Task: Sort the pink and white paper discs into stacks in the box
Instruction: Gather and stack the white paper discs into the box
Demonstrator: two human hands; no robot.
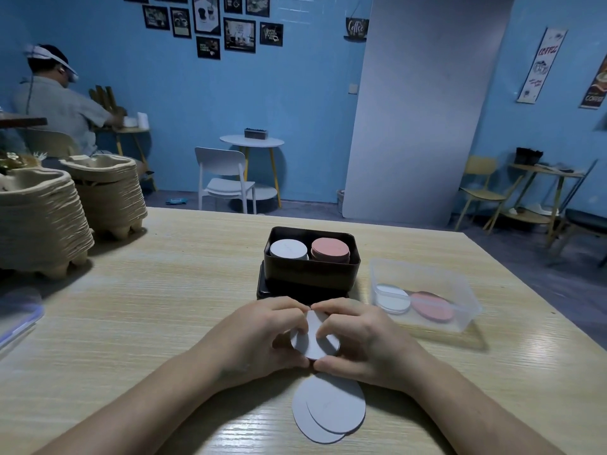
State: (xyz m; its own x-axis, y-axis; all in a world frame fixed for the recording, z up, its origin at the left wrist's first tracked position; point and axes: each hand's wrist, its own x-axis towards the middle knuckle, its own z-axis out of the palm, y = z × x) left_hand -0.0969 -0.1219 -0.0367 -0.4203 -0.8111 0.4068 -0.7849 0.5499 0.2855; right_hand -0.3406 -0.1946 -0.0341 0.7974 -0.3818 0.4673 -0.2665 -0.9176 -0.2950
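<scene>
Pinching white discs (315, 339) between left grip (262, 333) and right grip (364, 343), box (312, 272) just ahead, white stack (288, 249) nearer left grip.

Light wood-grain table (164, 290). Centre: black box (308, 274) seated on a dark flat base (262, 288). Just right: clear plastic tub (468, 318). Far left: two pulp-tray stacks (39, 218). Near edge: overlapping white discs (331, 412). Left edge: clear container (16, 316), partly cropped.
</scene>
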